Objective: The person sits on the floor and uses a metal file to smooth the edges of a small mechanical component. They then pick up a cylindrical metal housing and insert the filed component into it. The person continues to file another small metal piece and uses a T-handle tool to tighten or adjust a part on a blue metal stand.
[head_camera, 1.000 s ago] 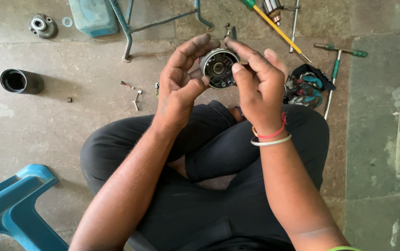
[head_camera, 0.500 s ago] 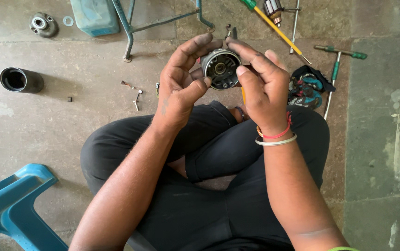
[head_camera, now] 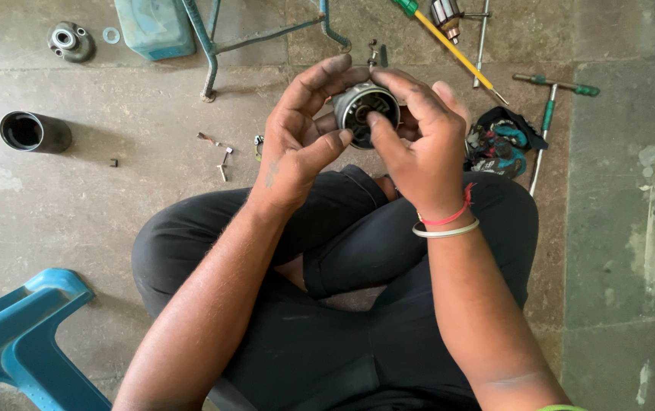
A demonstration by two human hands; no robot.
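I sit cross-legged on a stone floor and hold a round grey metal motor part [head_camera: 359,106] up in front of me with both hands. My left hand [head_camera: 297,144] cups its left side, thumb against the rim. My right hand [head_camera: 419,144] grips the right side, and its index finger presses into the open face of the part. Red and white bangles circle my right wrist.
A black cylinder housing [head_camera: 34,132] lies at the left, a metal end cap [head_camera: 70,39] at the far left. Small screws [head_camera: 221,156] sit near my left knee. Screwdrivers [head_camera: 449,46], a green-handled tool [head_camera: 548,114], a rag [head_camera: 498,144] and blue stools [head_camera: 23,342] surround me.
Both hands have turned the part slightly, and my right index finger has moved from its rim onto its open face.
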